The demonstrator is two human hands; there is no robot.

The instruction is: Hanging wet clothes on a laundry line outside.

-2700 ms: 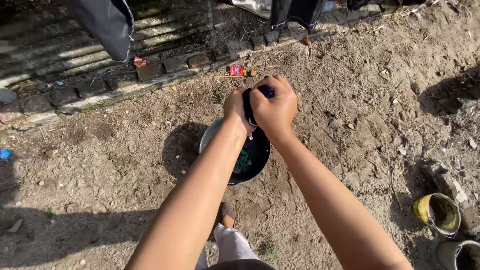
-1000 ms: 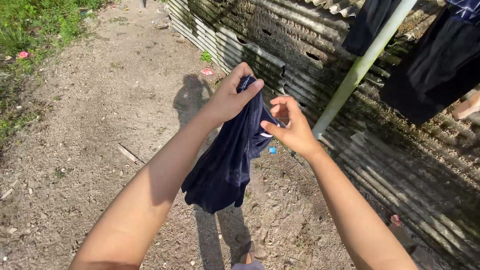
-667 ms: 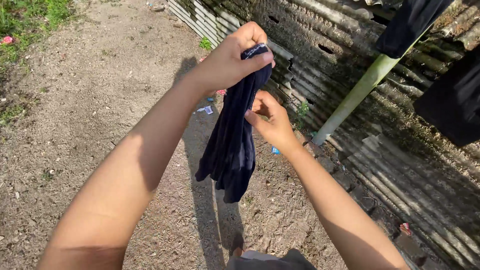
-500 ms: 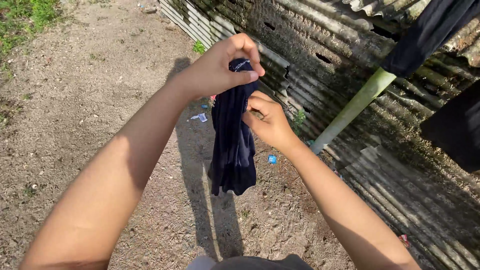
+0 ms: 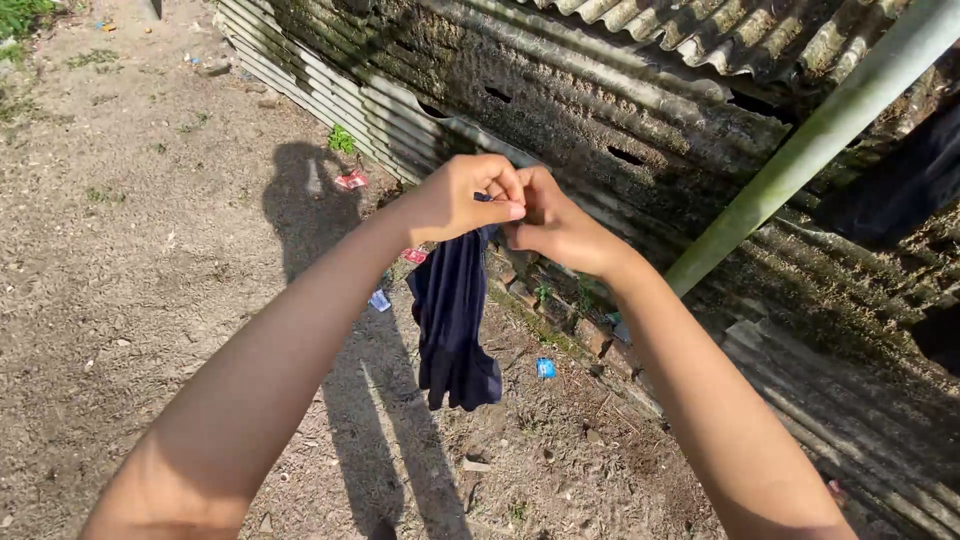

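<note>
A wet dark navy garment [image 5: 452,320] hangs down in a bunch from both my hands, above the dirt ground. My left hand [image 5: 462,196] pinches its top edge between thumb and fingers. My right hand [image 5: 553,222] is pressed against the left one and grips the same top edge. Most of the cloth dangles below my left wrist; its top is hidden inside my fingers.
A rusty corrugated metal fence [image 5: 600,110] runs along the right and back. A slanted green pole [image 5: 810,140] leans across it, with dark clothes [image 5: 915,180] hanging at the right. Bricks [image 5: 560,320] and small litter scraps [image 5: 545,368] lie at the fence's foot. Grass [image 5: 20,15] grows at the far left.
After lifting the garment out of a metal basin, I turned towards the fence. My right hand has moved up from the cloth's side to join the left at its top edge.
</note>
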